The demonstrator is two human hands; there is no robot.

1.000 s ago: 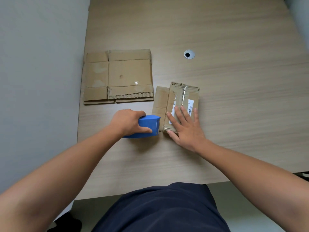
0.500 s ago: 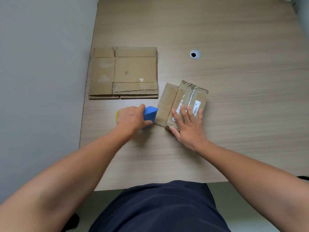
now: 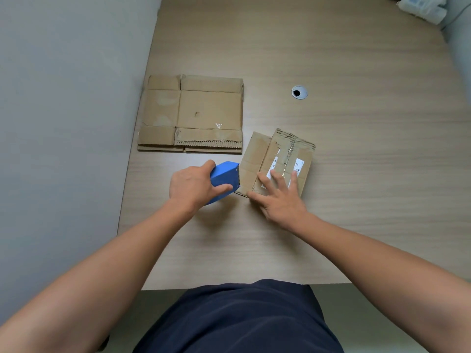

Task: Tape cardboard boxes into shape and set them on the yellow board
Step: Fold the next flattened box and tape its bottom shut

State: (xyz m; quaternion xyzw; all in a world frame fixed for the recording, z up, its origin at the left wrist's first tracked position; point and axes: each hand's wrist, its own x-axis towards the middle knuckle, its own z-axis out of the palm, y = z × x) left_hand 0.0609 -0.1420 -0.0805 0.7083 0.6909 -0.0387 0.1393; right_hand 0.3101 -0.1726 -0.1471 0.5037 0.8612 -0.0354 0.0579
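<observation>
- gripping the blue tape dispenser with the left hand, fingers curled over its top and thumb wrapped along its near side, clamped round the body.
- holding the toothed front end of the blue tape dispenser against the left flap of the small cardboard box; touching or just short of it, too close to tell.
- pressing down on the small cardboard box with the right hand, fingers straight and spread apart, lying flat on the top panel beside the white labels.
- sitting partly folded near the middle of the surface, that same box, turned at a slant, one flap lying out to the left, clear tape running along the top seam.
- lying flat farther back and to the left, close to the wall and well apart from both hands, a stack of flattened cardboard.
- showing beyond the box, to the right, a round cable hole in the surface.
- resting at the far right corner, a white object, too blurred to identify.
- filling the bottom edge, a dark blue garment.
</observation>
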